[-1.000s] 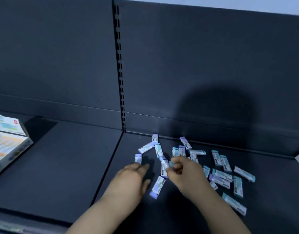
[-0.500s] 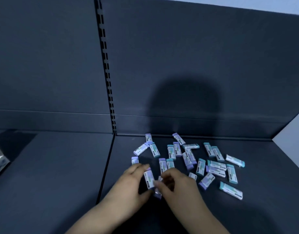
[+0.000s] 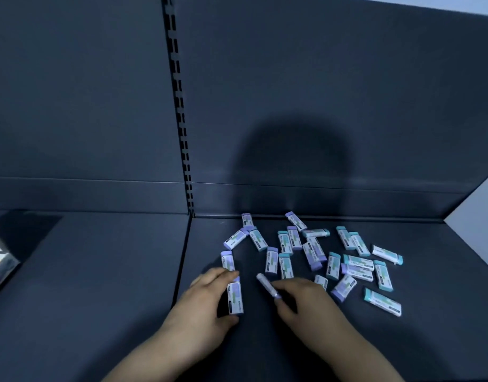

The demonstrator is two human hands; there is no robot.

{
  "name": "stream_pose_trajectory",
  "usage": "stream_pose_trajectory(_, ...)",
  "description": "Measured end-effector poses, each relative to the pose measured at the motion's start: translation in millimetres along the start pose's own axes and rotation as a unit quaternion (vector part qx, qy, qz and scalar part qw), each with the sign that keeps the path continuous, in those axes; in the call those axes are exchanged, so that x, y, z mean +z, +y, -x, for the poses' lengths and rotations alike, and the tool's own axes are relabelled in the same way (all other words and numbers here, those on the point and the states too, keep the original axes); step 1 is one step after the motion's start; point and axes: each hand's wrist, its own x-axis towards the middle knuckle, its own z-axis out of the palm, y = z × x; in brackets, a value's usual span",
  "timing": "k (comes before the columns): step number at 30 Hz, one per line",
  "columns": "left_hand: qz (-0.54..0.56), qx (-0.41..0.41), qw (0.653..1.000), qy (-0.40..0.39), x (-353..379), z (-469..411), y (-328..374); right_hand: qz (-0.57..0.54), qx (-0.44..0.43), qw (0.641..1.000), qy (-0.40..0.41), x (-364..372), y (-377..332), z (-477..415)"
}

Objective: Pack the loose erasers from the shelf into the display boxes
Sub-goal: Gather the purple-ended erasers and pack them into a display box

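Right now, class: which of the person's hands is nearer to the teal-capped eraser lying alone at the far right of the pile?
Right. The right hand lies just left of that teal-capped eraser; the left hand is further left, holding a purple-capped eraser.

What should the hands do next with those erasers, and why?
Probably slide the purple eraser at the right hand against the one the left hand holds, making a stack. Many erasers still lie loose on the shelf.
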Motion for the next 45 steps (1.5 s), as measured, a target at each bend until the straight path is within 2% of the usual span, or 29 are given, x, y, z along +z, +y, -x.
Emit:
stream_pose_trajectory(4,-0.01,0.003,1.0,-0.009,-0.7,2.0,0.1,-0.049,0.013,0.999,0.001,-2.2,1.0,5.1)
stream_pose_trajectory(9,-0.035,0.016,0.999,-0.019,-3.8,4.8,-5.0,-0.015,-0.012,0.999,-0.043,-4.6,1.9,-5.3)
stream_pose_trajectory(14,-0.045,0.033,0.998,-0.043,-6.7,4.6,-10.4,0.01,0.011,1.0,0.026,0.8,-4.2,-7.0)
stream_pose_trajectory(19,-0.06,0.039,0.996,-0.049,-4.6,4.4,-14.3,0.025,0.06,0.998,-0.011,14.9,-13.1,0.6)
stream_pose_trajectory(25,-0.095,0.047,0.992,-0.065,-4.4,5.4,-11.9,0.118,0.004,0.991,-0.061,13.5,-15.6,1.7)
stream_pose_trajectory(28,-0.106,0.04,0.991,-0.076,-3.3,2.5,-10.9,0.055,-0.007,0.997,-0.056,14.9,-20.7,1.3)
stream_pose_trajectory(32,-0.105,0.032,0.991,-0.078,-2.5,1.7,-12.3,-0.064,0.03,0.997,-0.036,18.3,-24.2,6.7)
stream_pose_trajectory(39,-0.105,0.04,0.989,-0.098,-6.3,3.7,-17.0,0.068,-0.011,0.997,-0.037,21.5,-15.4,14.7)
stream_pose_trajectory(45,-0.087,0.029,0.987,-0.136,-10.9,-2.3,-20.2,0.066,0.003,0.996,-0.057,19.9,-16.0,3.8)
